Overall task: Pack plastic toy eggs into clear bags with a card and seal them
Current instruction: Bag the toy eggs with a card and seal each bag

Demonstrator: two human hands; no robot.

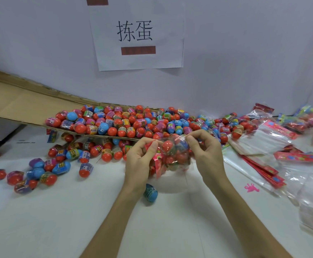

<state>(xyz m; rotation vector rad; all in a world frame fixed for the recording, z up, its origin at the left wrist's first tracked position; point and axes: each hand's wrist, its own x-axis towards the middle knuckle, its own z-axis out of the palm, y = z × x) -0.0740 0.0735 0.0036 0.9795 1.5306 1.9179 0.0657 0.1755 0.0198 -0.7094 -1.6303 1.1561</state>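
Your two hands hold the clear bag (pixel 172 155) up between them at the middle of the view, just above the white worktop (pixel 77 211). Your left hand (pixel 140 161) pinches the bag's top edge at its 10 o'clock corner. The thumb and forefinger are closed on the red strip there, and the other fingers (pixel 142 146) are curled behind. Your right hand (pixel 206 153) pinches the same edge at 2 o'clock, its fingertips pressed together on the plastic. The edge runs straight from one pinch to the other; whether it is sealed cannot be told.

The body of the bag hangs below and between your fingers, filled with red-topped toy eggs. A red printed card (pixel 158 162) lies along its 8 o'clock side, close against your left palm.

A single blue egg (pixel 150 193) lies on the worktop at 6 o'clock of the bag, just beside your left wrist. The heap of loose eggs (pixel 133 121) sits at 12 o'clock on a tilted cardboard sheet (pixel 21 103) that rises toward 10 o'clock. More eggs lie scattered at 9 o'clock. A stack of empty bags (pixel 260 144) with red headers lies at 3 o'clock, and a pink splat toy (pixel 252 188) at 4 o'clock. A paper sign (pixel 137 34) hangs on the wall far out at 12 o'clock.
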